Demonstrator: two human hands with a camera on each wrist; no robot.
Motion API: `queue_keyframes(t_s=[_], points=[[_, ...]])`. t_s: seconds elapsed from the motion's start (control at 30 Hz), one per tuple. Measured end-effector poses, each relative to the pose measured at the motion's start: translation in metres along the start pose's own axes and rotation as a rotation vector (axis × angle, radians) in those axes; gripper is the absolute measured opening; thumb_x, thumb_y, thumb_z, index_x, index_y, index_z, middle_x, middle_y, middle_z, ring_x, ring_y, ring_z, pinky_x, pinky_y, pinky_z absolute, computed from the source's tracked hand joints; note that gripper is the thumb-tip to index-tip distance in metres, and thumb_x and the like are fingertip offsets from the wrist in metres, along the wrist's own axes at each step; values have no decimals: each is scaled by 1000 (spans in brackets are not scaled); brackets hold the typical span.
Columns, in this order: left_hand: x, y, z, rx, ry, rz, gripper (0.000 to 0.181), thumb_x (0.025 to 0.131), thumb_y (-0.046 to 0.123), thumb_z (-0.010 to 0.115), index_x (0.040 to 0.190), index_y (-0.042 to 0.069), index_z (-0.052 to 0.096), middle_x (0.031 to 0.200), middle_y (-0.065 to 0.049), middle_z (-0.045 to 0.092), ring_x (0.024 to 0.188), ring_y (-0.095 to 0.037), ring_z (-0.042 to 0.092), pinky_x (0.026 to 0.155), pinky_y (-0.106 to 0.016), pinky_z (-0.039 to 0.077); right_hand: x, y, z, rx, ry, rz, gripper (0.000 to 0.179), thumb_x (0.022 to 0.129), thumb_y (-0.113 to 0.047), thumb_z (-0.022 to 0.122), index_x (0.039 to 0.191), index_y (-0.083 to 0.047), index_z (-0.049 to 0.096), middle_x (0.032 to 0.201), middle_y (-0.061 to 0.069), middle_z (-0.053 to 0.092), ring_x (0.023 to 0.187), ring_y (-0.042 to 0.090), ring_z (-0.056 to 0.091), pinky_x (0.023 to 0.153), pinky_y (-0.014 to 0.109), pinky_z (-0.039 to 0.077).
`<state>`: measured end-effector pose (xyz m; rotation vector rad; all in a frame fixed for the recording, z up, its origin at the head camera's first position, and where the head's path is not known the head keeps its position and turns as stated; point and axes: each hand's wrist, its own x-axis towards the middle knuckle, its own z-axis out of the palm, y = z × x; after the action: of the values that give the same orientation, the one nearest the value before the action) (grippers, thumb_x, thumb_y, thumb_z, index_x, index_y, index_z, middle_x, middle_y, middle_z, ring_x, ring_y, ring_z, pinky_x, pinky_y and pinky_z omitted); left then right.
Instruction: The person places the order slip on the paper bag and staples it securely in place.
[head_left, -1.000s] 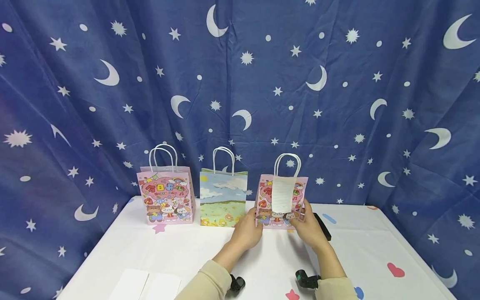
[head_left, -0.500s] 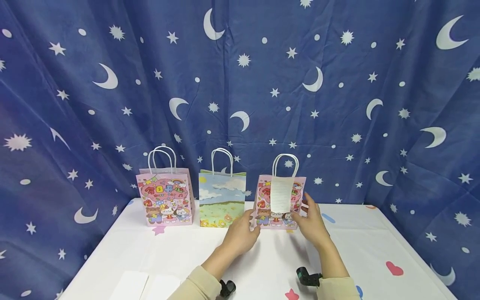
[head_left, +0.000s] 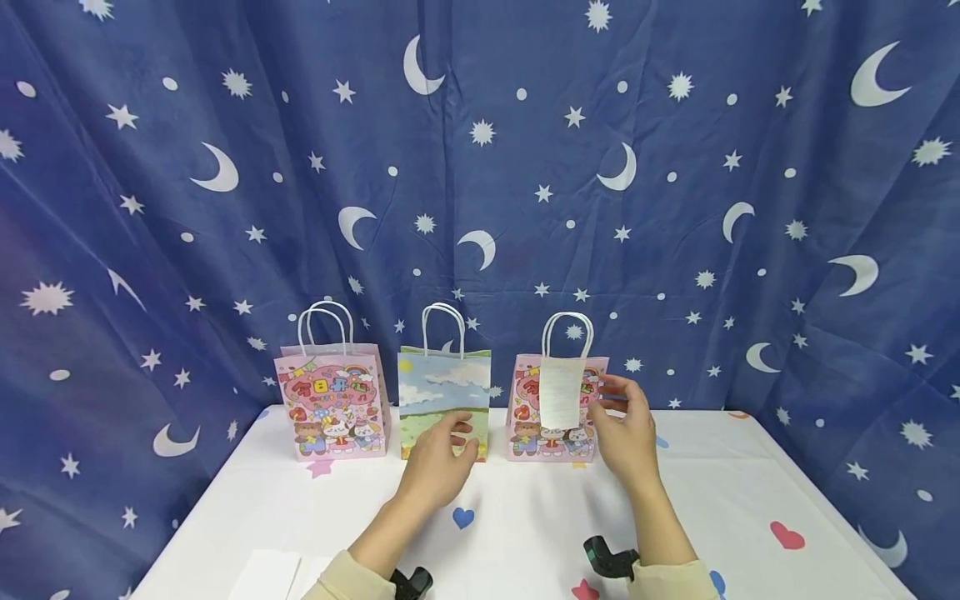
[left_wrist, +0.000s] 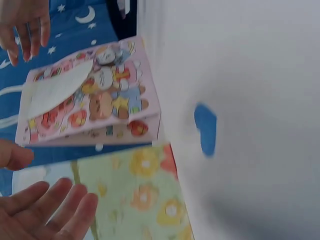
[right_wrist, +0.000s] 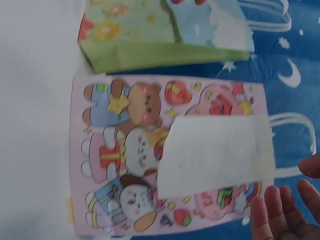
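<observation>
A pink paper gift bag with cartoon animals and white handles stands at the right. A white paper strip hangs down its front from below the handles. My right hand is at this bag's right edge, fingers loosely bent and gripping nothing; whether the fingertips touch the bag I cannot tell. In the middle stands a gift bag with a meadow and sky print. My left hand is in front of it, fingers spread and relaxed, holding nothing. The left wrist view shows this hand over the meadow print.
Another pink gift bag stands at the left. White sheets or cards lie near the front left of the white table. A blue curtain with moons and stars hangs behind the table.
My left hand has let go of the right pink bag and moved left to the meadow bag. The right hand has loosened from that pink bag and risen slightly along its edge.
</observation>
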<state>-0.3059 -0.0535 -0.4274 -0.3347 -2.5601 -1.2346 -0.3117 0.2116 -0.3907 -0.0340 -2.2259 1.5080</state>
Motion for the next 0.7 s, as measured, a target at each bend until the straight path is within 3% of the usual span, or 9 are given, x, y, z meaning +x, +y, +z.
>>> queue_keyframes(t_s=[0.1, 0.27, 0.47, 0.6, 0.7], points=[[-2, -7, -14, 8, 73, -28, 39, 98, 19, 67, 135, 9, 62, 123, -8, 71, 113, -31, 70, 93, -51, 55, -5, -6, 8, 18, -16, -30, 38, 100, -6, 62, 138, -8, 56, 128, 14, 61, 109, 19, 58, 83, 12, 48], [-5, -19, -31, 28, 138, -75, 49, 96, 19, 69, 141, 7, 54, 135, -12, 62, 124, -34, 62, 97, -55, 52, -13, -11, 24, 28, -132, -59, 42, 99, -7, 64, 141, -9, 55, 126, 13, 63, 111, 21, 61, 88, 20, 51], [-5, -28, -44, 39, 124, -126, 65, 97, 23, 68, 153, 4, 39, 149, -20, 46, 130, -44, 54, 101, -59, 49, -23, -16, 42, 80, -280, -41, 53, 98, -7, 68, 148, -12, 51, 134, 16, 61, 120, 28, 63, 95, 28, 53], [-5, -31, -52, 26, 95, -133, 71, 98, 21, 67, 156, 1, 32, 152, -26, 41, 136, -49, 49, 108, -65, 44, -30, -16, 55, 152, -383, -20, 63, 96, -7, 69, 155, -13, 45, 141, 18, 58, 128, 34, 61, 98, 36, 56], [-4, -34, -57, 7, 63, -144, 74, 98, 21, 67, 158, 0, 28, 155, -31, 39, 140, -50, 46, 111, -68, 40, -35, -13, 66, 147, -442, -5, 71, 95, -10, 71, 159, -14, 40, 149, 16, 54, 134, 37, 57, 100, 44, 58]])
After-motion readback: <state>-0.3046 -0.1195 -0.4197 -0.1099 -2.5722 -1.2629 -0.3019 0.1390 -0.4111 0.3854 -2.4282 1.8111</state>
